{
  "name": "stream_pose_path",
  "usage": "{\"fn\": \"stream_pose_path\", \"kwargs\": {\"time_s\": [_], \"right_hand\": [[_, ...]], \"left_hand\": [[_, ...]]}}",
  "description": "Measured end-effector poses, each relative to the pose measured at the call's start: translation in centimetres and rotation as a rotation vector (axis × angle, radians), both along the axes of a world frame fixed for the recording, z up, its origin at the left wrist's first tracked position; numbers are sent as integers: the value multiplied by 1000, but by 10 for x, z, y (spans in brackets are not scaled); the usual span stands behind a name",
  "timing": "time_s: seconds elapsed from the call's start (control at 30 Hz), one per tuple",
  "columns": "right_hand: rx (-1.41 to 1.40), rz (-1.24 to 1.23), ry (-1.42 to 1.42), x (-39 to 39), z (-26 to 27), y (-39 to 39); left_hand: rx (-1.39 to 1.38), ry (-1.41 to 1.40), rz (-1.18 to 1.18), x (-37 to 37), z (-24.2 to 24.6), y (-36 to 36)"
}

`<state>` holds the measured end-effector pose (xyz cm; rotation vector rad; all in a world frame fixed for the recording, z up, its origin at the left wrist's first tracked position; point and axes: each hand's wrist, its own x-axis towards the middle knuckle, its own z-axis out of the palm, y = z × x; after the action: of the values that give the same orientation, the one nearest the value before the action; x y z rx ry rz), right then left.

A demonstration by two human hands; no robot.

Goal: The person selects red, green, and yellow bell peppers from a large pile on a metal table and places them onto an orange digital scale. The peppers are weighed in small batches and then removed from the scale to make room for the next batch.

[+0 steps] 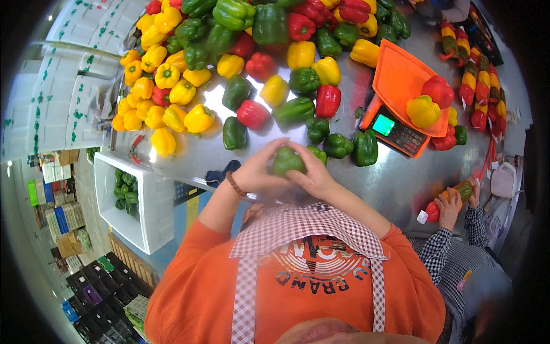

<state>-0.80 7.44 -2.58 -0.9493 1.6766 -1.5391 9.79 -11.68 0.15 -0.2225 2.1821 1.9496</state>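
Note:
Both my hands cup a green bell pepper [288,161] at the near edge of the steel table. My left hand [260,167], with a beaded bracelet at the wrist, is around its left side. My right hand [316,177] wraps the other side, its thumb across the front. Just beyond my fingers lie loose green peppers [338,145], one partly hidden by my right hand. Farther right stands an orange digital scale [397,71] with a lit display. A red pepper [437,92] and a yellow pepper [423,111] rest in its tray.
Yellow, green and red peppers [180,92] heap across the table's far left. A white foam box [157,206] at left holds green peppers. Scissors [136,144] and dark cloth [221,173] lie near the edge. At right, a co-worker's hands [449,206] hold a three-pepper pack; similar packs [481,86] lie beyond.

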Motion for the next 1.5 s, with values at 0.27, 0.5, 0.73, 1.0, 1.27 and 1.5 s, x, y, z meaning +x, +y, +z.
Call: {"fn": "stream_pose_path", "kwargs": {"time_s": [0.27,0.5,0.73,1.0,1.27,1.5], "right_hand": [[69,78,93,0,-2,-10],[48,-14,159,-8,1,2],[75,-247,-38,-30,-2,48],[4,-402,-200,-42,1,71],[31,-371,-190,-42,-6,67],[64,-286,-169,-48,-3,60]], "left_hand": [[-388,26,103,25,-46,-12],[-557,-37,-136,1,-12,-12],[-388,-29,63,-68,-14,-90],[-1352,256,705,-204,-9,-219],[-1363,-38,517,-196,-5,-198],[-1402,112,306,-137,-3,-157]]}}
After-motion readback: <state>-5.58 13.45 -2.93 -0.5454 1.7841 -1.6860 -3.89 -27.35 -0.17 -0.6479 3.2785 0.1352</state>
